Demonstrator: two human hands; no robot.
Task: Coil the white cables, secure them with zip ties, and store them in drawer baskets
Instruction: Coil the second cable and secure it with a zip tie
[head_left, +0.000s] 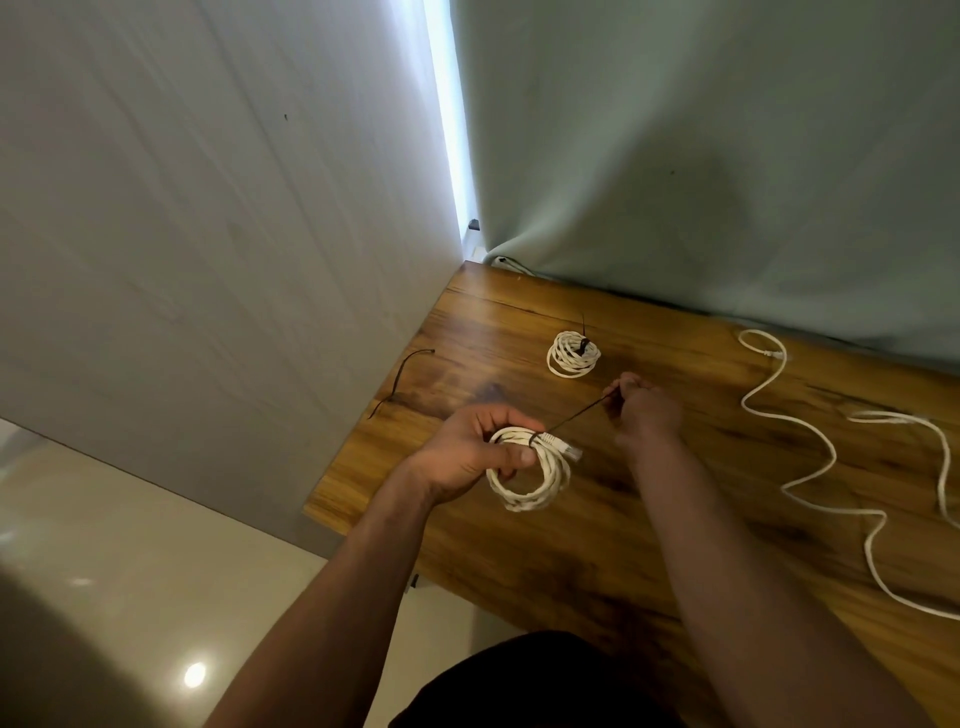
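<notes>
Left hand (470, 457) gripping coiled white cable (535, 475), right hand (644, 408) pinching black zip tie (574, 415) tail, above wooden table (571, 545)

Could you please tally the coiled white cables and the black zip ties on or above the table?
Coiled white cables: 2 (table coil, held coil gripped by the left hand).
Black zip ties: 3 (table coil's tie, held coil's tie pinched by the right hand, loose tie).
Total: 5

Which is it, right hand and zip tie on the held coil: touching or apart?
Touching. The head view shows the right hand pinching the free end of the zip tie, drawn taut from the coil held by the left hand.
</notes>
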